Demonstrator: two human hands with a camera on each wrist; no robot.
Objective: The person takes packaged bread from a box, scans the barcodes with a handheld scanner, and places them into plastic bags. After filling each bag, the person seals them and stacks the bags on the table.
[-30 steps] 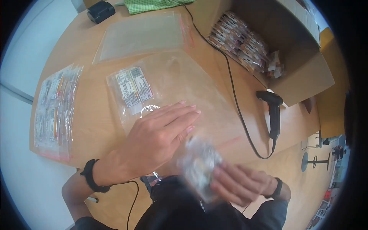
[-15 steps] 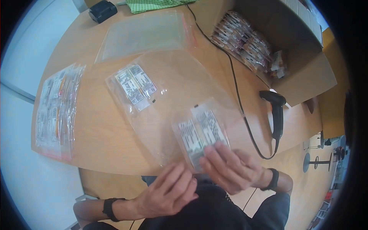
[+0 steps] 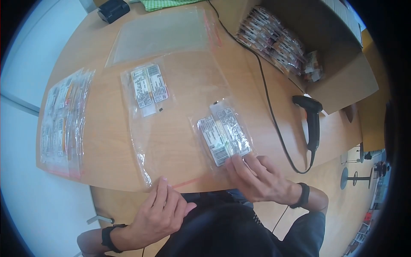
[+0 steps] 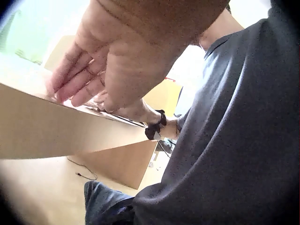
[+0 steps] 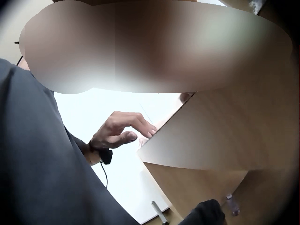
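Note:
A large clear bag lies flat at the table's front, a red strip along its near edge. Over its upper left part is a small packet with two printed labels. A second labelled packet lies tilted over the right part; whether it is inside the bag, I cannot tell. My right hand holds that packet by its lower edge, thumb hidden. My left hand rests its extended fingertips on the bag's near edge, thumb apart. The left wrist view shows the left hand with fingers extended.
Filled bags are stacked at the left, flat clear bags at the back. A cardboard box with many packets stands back right. A scanner and its cable lie right; a black device and green checked cloth are behind.
The right hand has brought the second packet over the bag and slightly forward. My left hand went from lying over the bag to its near edge, fingers straighter than half a second ago.

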